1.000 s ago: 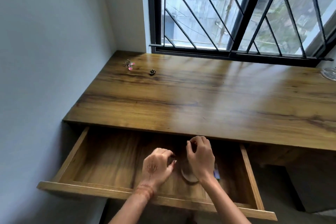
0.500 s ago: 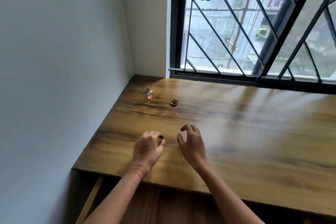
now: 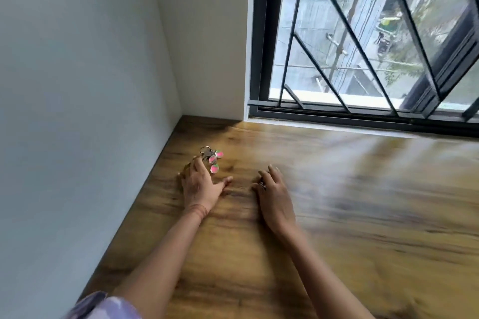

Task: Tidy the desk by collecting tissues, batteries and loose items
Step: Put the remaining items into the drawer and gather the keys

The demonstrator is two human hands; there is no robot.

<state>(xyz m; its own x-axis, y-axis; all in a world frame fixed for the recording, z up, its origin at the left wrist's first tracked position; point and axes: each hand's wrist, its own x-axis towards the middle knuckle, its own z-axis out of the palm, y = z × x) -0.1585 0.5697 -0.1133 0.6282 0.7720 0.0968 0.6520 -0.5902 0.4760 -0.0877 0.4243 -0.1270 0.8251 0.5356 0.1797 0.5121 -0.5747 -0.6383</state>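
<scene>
Wood-grain desk (image 3: 363, 215): a brown top that runs into the corner, with a pale wall (image 3: 77, 85) along its left edge and a window along its far edge.
Keyring (image 3: 211, 156): lies flat on the desk near the left wall, a metal ring with pink-and-green charms bunched beside it.
Left hand (image 3: 199, 186): palm down on the desk just in front of the keyring. Its fingers (image 3: 198, 164) are stretched forward and only slightly bent, with the tips at the ring end of the keyring. The thumb is splayed out to the right along the wood. Nothing is gripped.
Small dark object (image 3: 262, 185): on the desk to the right of the keyring, showing only as a dark patch at the thumb side of the right hand. It is too small and too covered to identify.
Right hand (image 3: 274, 195): arched over the small dark object, fingers (image 3: 273, 172) bent down toward the wood. I cannot tell whether they pinch the object or merely cover it.
Left wrist: a thin reddish thread band (image 3: 198, 208).
Sleeve (image 3: 103, 305): lilac patterned cloth at the bottom left.
Window frame (image 3: 261, 46): black, with a slanted black grille (image 3: 293, 33) behind the glass.
</scene>
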